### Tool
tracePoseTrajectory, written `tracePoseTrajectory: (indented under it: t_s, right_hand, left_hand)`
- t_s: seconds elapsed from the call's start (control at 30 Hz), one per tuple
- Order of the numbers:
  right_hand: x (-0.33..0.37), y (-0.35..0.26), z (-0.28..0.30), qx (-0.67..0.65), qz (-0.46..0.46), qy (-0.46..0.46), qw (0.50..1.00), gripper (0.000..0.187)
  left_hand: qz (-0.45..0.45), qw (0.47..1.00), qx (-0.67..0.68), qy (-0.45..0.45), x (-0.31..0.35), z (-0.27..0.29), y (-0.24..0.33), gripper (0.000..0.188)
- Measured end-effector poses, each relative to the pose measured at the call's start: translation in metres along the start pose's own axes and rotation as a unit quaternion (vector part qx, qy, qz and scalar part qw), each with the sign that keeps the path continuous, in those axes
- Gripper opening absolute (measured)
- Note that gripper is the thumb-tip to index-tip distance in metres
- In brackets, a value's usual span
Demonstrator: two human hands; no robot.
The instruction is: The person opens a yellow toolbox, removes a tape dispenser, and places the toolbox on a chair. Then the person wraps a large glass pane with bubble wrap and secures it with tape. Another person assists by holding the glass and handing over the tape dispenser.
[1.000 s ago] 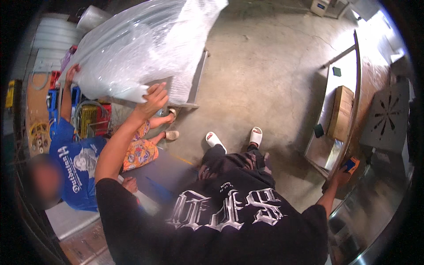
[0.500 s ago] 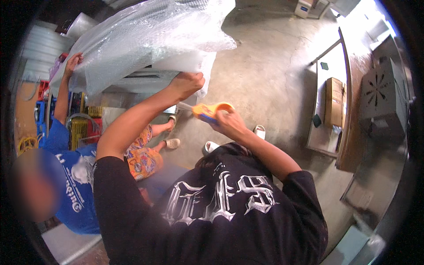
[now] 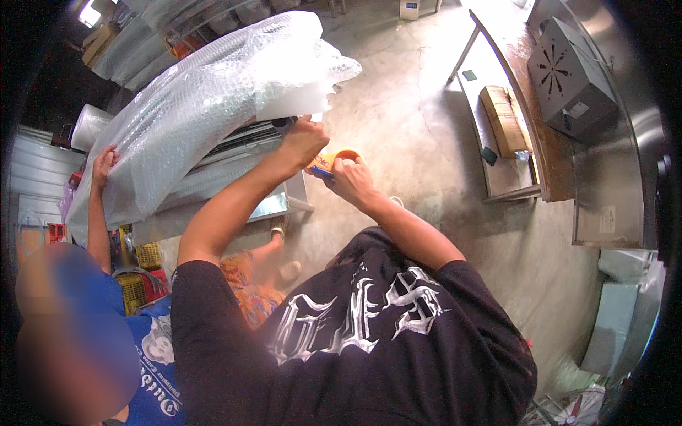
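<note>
My left hand [image 3: 305, 140] is closed in a fist at the lower right edge of a big sheet of bubble wrap [image 3: 206, 92], pinching that edge. Just to its right, my right hand [image 3: 352, 181] grips a yellow, orange and blue ring that looks like a roll of tape [image 3: 328, 162]; the fingers hide part of it. The clear sheet drapes over a long metal piece [image 3: 238, 153], whose dark, grooved side shows under the wrap. At the sheet's left end, a co-worker's hand [image 3: 105, 167] touches the wrap.
The co-worker in a blue shirt [image 3: 153, 355] stands close on my left. Yellow crates [image 3: 131, 291] lie beyond. Over to the right, a wooden-edged table [image 3: 526, 113] has a cardboard box [image 3: 506, 121] beside it and a grey metal box [image 3: 568, 78] behind. Concrete floor [image 3: 398, 92] lies between.
My right hand has brought the roll closer to my left hand. The bubble wrap sits lower over the metal piece. My view has turned, shifting the table leftward and up.
</note>
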State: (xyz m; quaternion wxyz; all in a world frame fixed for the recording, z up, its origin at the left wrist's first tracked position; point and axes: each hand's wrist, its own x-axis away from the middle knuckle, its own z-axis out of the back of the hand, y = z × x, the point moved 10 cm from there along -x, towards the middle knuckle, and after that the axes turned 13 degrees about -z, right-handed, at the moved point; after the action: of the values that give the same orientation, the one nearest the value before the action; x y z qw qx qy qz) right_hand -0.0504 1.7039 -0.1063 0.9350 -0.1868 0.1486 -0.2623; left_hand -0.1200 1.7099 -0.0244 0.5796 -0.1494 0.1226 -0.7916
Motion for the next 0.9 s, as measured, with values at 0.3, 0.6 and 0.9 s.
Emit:
tracePoseTrajectory:
  t_s: [0.3, 0.6, 0.9]
  right_hand:
    - [-0.012, 0.012, 0.012, 0.011, 0.085, -0.009, 0.996, 0.035]
    - [-0.060, 0.060, 0.006, -0.002, 0.211, -0.098, 0.972, 0.049]
    - [-0.155, 0.043, -0.045, 0.012, 0.476, -0.168, 0.863, 0.053]
  left_hand:
    - [0.025, 0.999, -0.016, 0.016, 0.003, -0.002, -0.001, 0.007]
    - [0.096, 0.992, 0.075, -0.022, 0.017, -0.017, 0.000, 0.009]
    - [0.197, 0.979, 0.049, -0.004, 0.030, -0.042, -0.003, 0.020]
